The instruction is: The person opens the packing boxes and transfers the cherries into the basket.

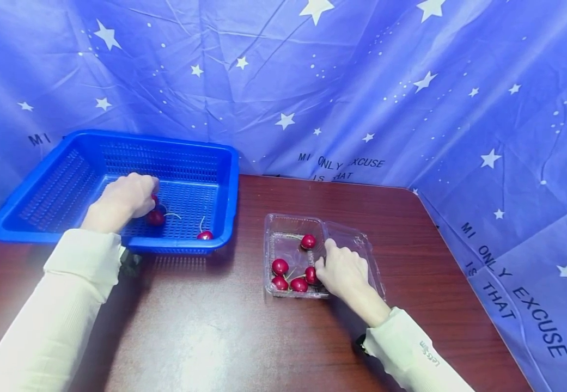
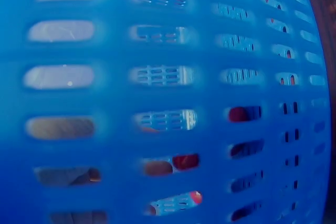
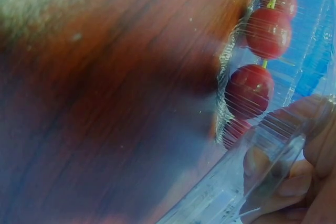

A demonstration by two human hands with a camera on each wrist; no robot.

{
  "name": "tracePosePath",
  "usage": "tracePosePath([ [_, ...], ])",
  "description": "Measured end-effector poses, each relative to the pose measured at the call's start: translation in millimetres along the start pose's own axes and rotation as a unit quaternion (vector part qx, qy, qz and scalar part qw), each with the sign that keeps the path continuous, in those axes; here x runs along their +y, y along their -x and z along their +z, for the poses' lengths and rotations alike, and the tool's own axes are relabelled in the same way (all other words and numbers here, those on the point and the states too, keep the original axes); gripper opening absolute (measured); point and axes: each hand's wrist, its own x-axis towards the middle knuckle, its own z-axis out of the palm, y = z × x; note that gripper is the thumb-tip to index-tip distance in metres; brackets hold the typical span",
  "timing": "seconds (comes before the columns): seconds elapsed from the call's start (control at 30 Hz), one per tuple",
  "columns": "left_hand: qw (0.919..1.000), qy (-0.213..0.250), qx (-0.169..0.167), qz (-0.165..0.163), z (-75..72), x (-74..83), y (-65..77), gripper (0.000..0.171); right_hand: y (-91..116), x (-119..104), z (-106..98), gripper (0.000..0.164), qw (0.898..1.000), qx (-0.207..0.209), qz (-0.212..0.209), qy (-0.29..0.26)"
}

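In the head view my left hand (image 1: 128, 197) reaches into the blue plastic basket (image 1: 236, 163) with its fingers curled downward. A dark red cherry (image 1: 154, 200) shows at its fingertips, partly hidden by them. Close below lies another cherry (image 1: 156, 218) with a pale stem. My right hand (image 1: 344, 272) grips the right side wall of a clear plastic clamshell box (image 1: 269, 239). Several stemmed cherries lie in this box, one cherry (image 1: 308, 242) toward the back and the others along the front. Through the clear plastic, the right wrist view shows curled fingers (image 3: 294, 184).
A single cherry (image 1: 205, 235) lies in the basket's front right corner. The box's clear lid (image 1: 357, 239) is folded out to the right, behind the right hand. Both containers stand on a brown wooden table (image 1: 205, 326), with a blue starry cloth (image 1: 283, 81) hanging behind.
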Motion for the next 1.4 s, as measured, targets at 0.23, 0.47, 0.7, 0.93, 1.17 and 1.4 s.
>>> tracePosePath([
  [0.23, 0.9999, -0.009, 0.006, -0.008, 0.2, -0.5, -2.3, 0.016, 0.4, 0.5, 0.4, 0.02, 1.0, 0.002, 0.0, 0.001],
  [0.47, 0.9996, -0.02, 0.017, 0.005, -2.9, -0.8, -3.6, 0.024, 0.0, 0.6, -0.1, 0.02, 1.0, 0.005, -0.001, 0.0],
  [0.7, 0.9995, -0.028, 0.015, 0.006, -4.8, 1.3, -3.8, 0.033, -0.5, 1.8, 1.2, 0.02, 1.0, 0.007, -0.002, -0.001],
  [0.93, 0.999, -0.036, 0.025, 0.013, -6.6, 4.5, -2.7, 0.03, -0.4, 1.7, 1.3, 0.019, 1.0, 0.011, -0.002, -0.002],
  [1.17, 0.998, -0.035, 0.045, 0.029, -9.6, 9.4, 0.0, 0.029, 0.0, 1.1, 0.7, 0.019, 1.0, 0.013, -0.003, -0.004],
  [1.4, 0.9957, -0.045, 0.068, 0.043, -13.2, 16.5, 1.3, 0.033, 0.2, 1.5, 1.5, 0.019, 1.0, 0.017, -0.003, -0.006],
])
